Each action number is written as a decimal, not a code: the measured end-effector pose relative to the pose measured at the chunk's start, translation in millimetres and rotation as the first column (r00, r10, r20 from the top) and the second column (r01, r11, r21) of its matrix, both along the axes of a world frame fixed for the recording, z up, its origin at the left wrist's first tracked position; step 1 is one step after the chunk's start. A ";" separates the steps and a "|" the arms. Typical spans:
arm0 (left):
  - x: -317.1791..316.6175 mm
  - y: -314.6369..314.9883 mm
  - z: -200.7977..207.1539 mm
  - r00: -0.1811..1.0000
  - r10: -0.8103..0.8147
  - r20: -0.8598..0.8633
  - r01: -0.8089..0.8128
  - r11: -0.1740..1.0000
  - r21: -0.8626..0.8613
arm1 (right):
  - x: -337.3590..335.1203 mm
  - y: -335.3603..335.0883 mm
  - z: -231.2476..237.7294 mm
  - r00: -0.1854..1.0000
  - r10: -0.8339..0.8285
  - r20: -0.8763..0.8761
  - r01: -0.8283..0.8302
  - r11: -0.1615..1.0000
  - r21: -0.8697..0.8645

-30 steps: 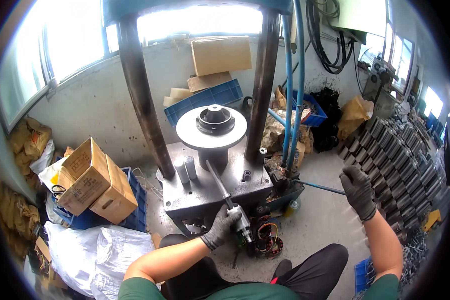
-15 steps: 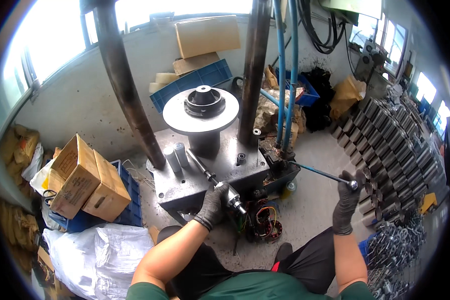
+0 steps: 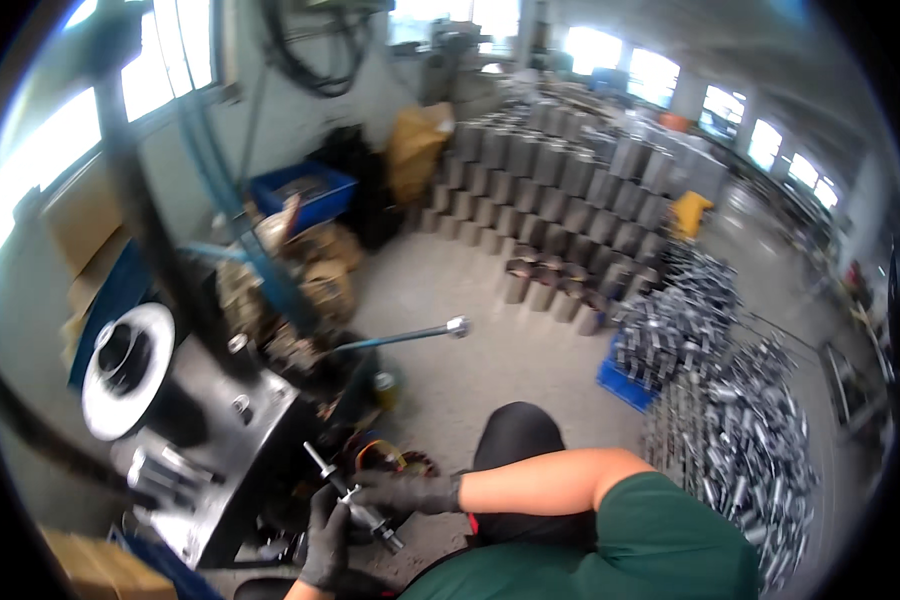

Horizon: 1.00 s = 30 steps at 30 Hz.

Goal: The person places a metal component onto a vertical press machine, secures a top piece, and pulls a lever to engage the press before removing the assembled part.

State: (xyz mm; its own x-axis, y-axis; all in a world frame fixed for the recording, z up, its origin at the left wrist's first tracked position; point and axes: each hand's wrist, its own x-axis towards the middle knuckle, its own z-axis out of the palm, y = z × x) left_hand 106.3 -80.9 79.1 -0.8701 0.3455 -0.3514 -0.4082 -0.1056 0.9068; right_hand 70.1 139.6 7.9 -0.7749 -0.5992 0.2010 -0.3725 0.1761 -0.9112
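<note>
In front of my lap is a stepped metal shaft (image 3: 365,512) with a thin rod at one end and a thicker cylinder at the other. My left hand (image 3: 325,545), in a dark glove, closes on it from the near side. My right hand (image 3: 405,492), gloved alike, reaches across my body and grips the shaft's middle; motion blur hides its fingertips in part. Beside them stands the machine's steel table (image 3: 275,425), with several metal cylinders (image 3: 165,475) on it. Beyond my hands a blue lever (image 3: 395,337) with a round metal knob (image 3: 457,326) sticks out, untouched.
A round steel plate (image 3: 155,330) and dark posts (image 3: 155,200) rise at the left. Stacked metal tubes (image 3: 555,215) fill the far floor. Piles of metal shafts (image 3: 755,440) lie at right, near a blue tray (image 3: 625,375). Coloured wires (image 3: 380,452) hang by the table.
My view has swung to the right. My right hand has let go of the lever's knob and come over to the shaft. The left hand keeps the shaft, now held beside the table.
</note>
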 end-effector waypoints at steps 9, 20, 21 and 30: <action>-42.7 46.1 -39.3 0.972 -0.185 -0.148 0.195 0.979 0.058 | 13.7 49.0 10.2 0.243 -0.222 0.944 0.758 0.650 -0.043; -100.6 80.1 -74.9 0.556 -0.609 -0.566 0.382 0.792 -0.476 | 88.5 245.3 133.1 0.511 -0.249 0.823 0.781 -0.265 -0.565; -96.5 93.7 -68.2 0.685 -0.587 -0.431 0.417 0.801 -0.430 | 115.9 267.3 136.6 0.506 -0.290 0.813 0.736 -0.346 -0.581; -85.8 122.5 -45.3 0.732 -0.650 -0.204 0.500 0.716 -0.487 | 404.8 492.7 128.7 0.344 -0.642 0.685 0.554 -0.450 -0.700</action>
State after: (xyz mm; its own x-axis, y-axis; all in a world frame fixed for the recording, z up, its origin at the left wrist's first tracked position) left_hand 20.6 41.6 33.8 -0.6265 0.7237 -0.2894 0.0675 0.4202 0.9049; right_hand 475.0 632.3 136.6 -0.4462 0.8921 -0.0712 -0.7212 -0.4055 -0.5617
